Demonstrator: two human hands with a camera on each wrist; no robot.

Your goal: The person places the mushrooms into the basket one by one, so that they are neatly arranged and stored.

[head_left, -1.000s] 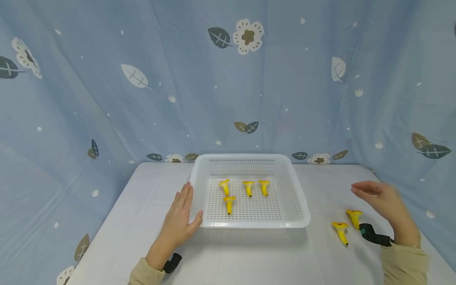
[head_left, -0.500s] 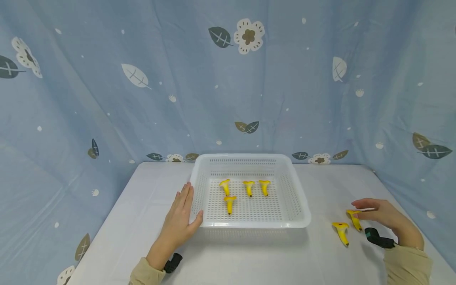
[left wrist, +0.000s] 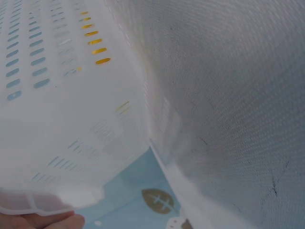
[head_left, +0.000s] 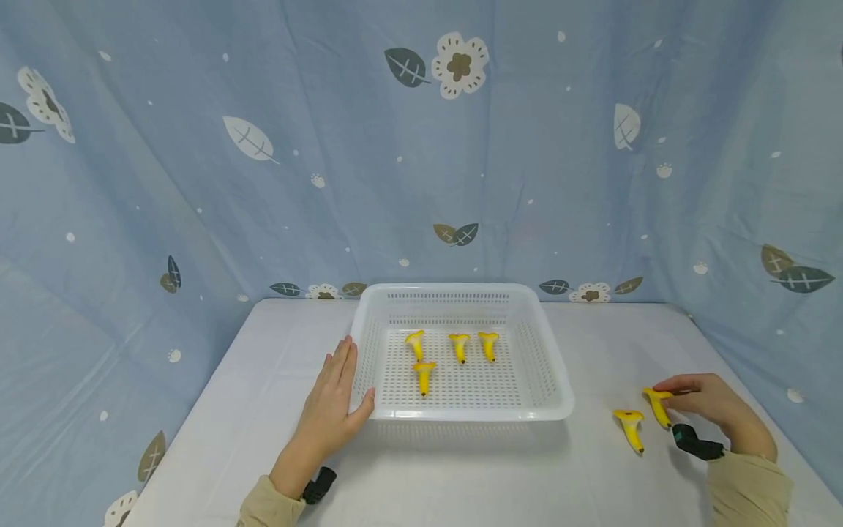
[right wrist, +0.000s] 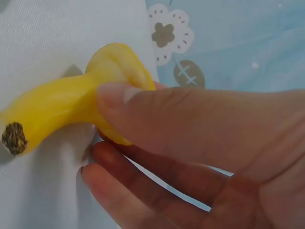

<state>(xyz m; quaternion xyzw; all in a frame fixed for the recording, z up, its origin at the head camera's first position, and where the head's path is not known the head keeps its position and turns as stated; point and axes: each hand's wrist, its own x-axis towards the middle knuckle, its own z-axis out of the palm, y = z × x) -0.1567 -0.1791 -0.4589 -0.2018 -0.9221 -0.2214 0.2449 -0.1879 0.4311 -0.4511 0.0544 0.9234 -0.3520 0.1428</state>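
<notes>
A white perforated plastic basket (head_left: 470, 415) stands on the table with several yellow trumpet-shaped mushrooms (head_left: 424, 378) lying inside. Against its left side rests my left hand (head_left: 329, 406), fingers straight and thumb at the near left corner. Fingertips (left wrist: 57, 222) of it show at the basket's edge in the left wrist view. Far to the right, my right hand (head_left: 714, 406) pinches a yellow mushroom (right wrist: 62, 98) just under its cap, thumb on the near side. Its dark stem end points away from the hand, low over the cloth. The other fingers are loosely bent below.
Another yellow mushroom (head_left: 630, 430) lies on the table just left of the right hand. White cloth (head_left: 474, 483) covers the table. A blue patterned curtain (head_left: 527, 146) rises behind the table and along both sides. Each wrist wears a black camera mount (head_left: 697, 443).
My right hand has come down from above onto the rear right mushroom and now pinches it; the mushroom has shifted slightly right. The left hand and basket stay put.
</notes>
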